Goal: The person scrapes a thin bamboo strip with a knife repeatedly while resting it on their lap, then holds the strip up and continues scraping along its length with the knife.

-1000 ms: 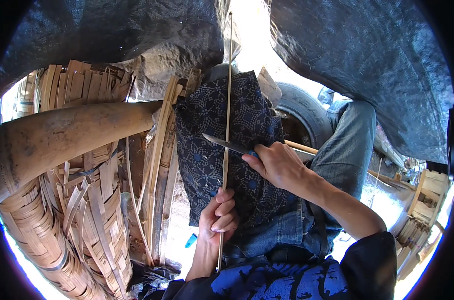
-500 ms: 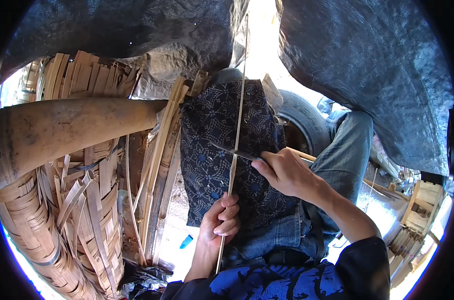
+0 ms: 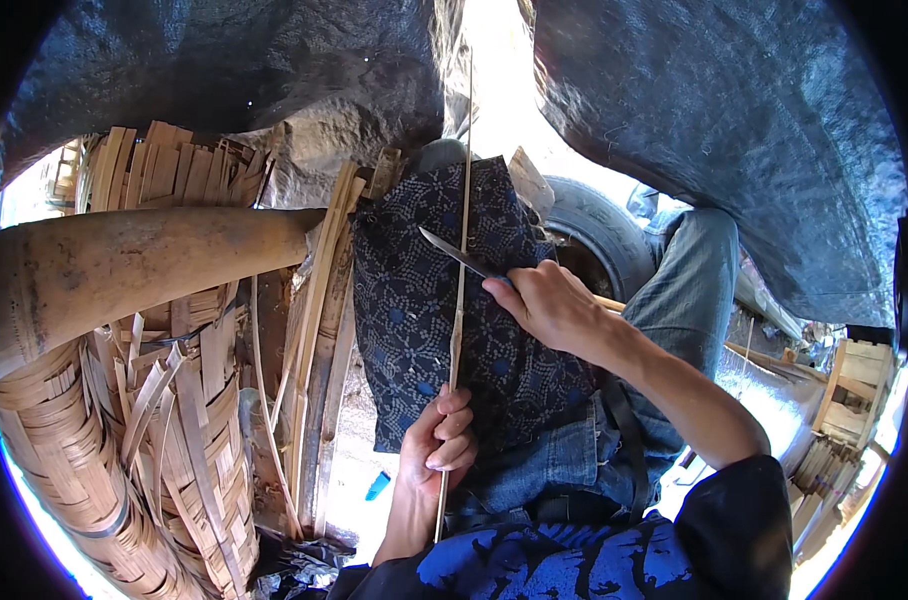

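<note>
A long thin bamboo strip (image 3: 465, 190) runs upright through the view, from near my body to the bright gap at the top. My left hand (image 3: 439, 435) is closed around its lower part. In my right hand (image 3: 554, 305) is a knife (image 3: 450, 248), its blade pointing up and left and crossing the strip. Whether the edge presses on the strip, I cannot tell. Beneath both lies a dark patterned cloth (image 3: 404, 330), spread over my lap, with small pale shavings on it.
On the left stand woven bamboo baskets (image 3: 49, 420) and a thick bamboo pole (image 3: 154, 265). Split bamboo slats (image 3: 319, 330) lean beside the cloth. Beyond my right knee (image 3: 689, 270) sits a tyre (image 3: 614, 235). Dark plastic sheets (image 3: 714, 120) hang ahead, and a small blue object (image 3: 377, 486) lies on the ground.
My right hand and the knife have moved up along the strip, and the blade is tilted more steeply. My left hand keeps its hold. The whole view has shifted slightly.
</note>
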### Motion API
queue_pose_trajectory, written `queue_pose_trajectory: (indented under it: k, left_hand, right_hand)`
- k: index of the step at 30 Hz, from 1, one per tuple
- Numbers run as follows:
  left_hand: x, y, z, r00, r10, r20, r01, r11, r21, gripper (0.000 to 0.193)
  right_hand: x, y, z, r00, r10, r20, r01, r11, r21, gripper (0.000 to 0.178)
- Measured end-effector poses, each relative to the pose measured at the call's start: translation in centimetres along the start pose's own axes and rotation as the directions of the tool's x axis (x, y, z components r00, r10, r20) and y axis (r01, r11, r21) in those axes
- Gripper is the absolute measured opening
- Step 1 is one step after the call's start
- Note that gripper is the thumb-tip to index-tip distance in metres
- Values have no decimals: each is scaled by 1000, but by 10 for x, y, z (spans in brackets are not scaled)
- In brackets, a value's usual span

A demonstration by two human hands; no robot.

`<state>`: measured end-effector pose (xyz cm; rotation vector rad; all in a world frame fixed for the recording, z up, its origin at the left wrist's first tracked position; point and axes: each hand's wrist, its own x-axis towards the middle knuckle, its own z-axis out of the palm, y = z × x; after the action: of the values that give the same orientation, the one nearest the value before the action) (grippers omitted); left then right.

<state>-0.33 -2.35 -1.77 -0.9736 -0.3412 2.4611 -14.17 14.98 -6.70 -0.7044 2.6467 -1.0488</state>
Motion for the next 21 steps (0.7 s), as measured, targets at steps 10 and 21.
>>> queue_pose_trajectory:
  k: [10, 21]
  left_hand:
    - [-4, -1, 3, 999, 32, -44, -29, 998, 60, 23]
    - [-22, -8, -5, 998, 43, -56, -39, 997, 68, 25]
  right_hand:
    - [9, 17, 7, 992, -113, -47, 112, 993, -40, 54]
    - [53, 47, 5, 989, -84, 119, 86, 996, -12, 53]
